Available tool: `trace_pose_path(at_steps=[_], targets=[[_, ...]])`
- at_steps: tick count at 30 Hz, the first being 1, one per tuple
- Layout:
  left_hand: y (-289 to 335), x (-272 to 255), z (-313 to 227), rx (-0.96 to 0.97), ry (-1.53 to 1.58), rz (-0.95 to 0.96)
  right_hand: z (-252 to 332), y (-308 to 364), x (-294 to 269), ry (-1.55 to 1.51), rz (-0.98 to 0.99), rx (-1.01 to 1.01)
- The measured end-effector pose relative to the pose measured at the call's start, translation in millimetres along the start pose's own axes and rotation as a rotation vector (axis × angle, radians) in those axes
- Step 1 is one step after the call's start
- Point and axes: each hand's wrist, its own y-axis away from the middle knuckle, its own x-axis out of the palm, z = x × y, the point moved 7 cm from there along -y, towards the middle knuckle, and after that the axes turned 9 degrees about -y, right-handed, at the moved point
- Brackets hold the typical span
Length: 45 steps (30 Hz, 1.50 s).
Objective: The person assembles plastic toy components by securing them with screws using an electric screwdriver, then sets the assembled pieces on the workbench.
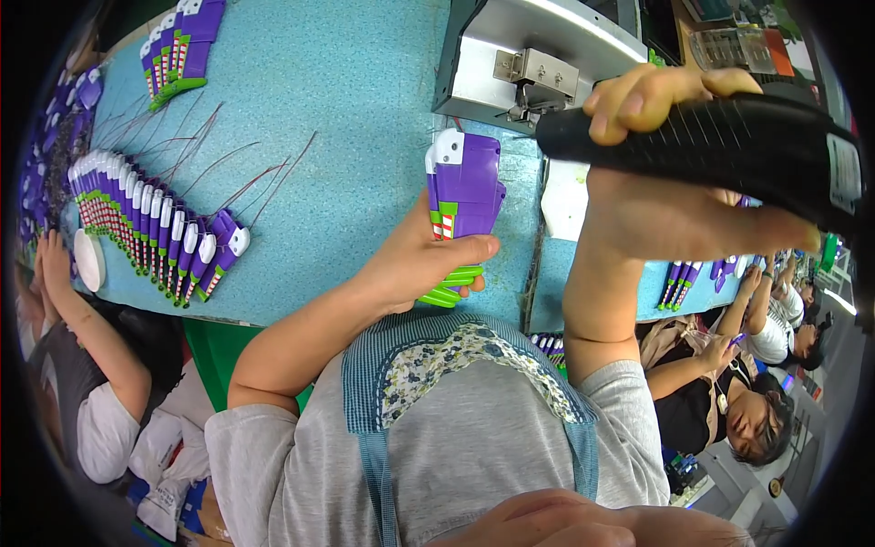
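Worn on the head, the fisheye camera looks steeply down, close above the floral-trimmed apron (456, 356) at six o'clock, blue tabletop (337, 100) toward eleven.

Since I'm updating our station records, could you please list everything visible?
Worktop: at least one, blue, across centre
Held pieces: at least two, purple-white-green, centre
Handheld tool: one, black, upper right
Row of pieces: many, same colours, left
Upper-left pieces: several, same colours, on worktop
Right-side pieces: several, similar colours, worktop
Metal machine: one, silver, top
Round item: one, white, worktop's left edge
Co-workers: several, mixed clothing, left and right
Apron: one, blue patterned, worn
Shirt: one, grey, worn
Left fingers: one set, bare, around held pieces
Right fingers: one set, bare, around tool
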Motion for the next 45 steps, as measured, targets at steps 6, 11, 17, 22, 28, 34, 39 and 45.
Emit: trace_pose_path(at_steps=[6, 11, 17, 22, 28, 34, 39, 45], targets=[[2, 6, -2, -0.022, -0.005, 0.024, 6, 6, 11, 0.073, 0.012, 0.026], [1, 7, 1, -0.019, -0.003, 0.033, -1, 14, 2, 0.021, -0.052, 0.024], [-3, 5, 0, -0.013, -0.024, 0.118, -7, 15, 0, 0.047, 0.025, 0.037], [-5, 8, -7, -0.052, -0.08, 0.123, 9, -12, -6, 0.044, 0.112, 0.028], [-3, 2, 0, -0.063, -0.076, 0.092, 0, -19, -14, 0.12, 0.165, 0.024], [-5, 7, -9, -0.046, -0.041, 0.114, 2, 9, -1, 0.046, 0.017, 0.128], [-7, 6, -9, -0.036, -0.034, 0.097, -14, 24, -16, 0.028, -0.191, 0.074], [-14, 1, -6, -0.047, -0.012, 0.078, -29, 24, -27, 0.0, -0.135, 0.097]])
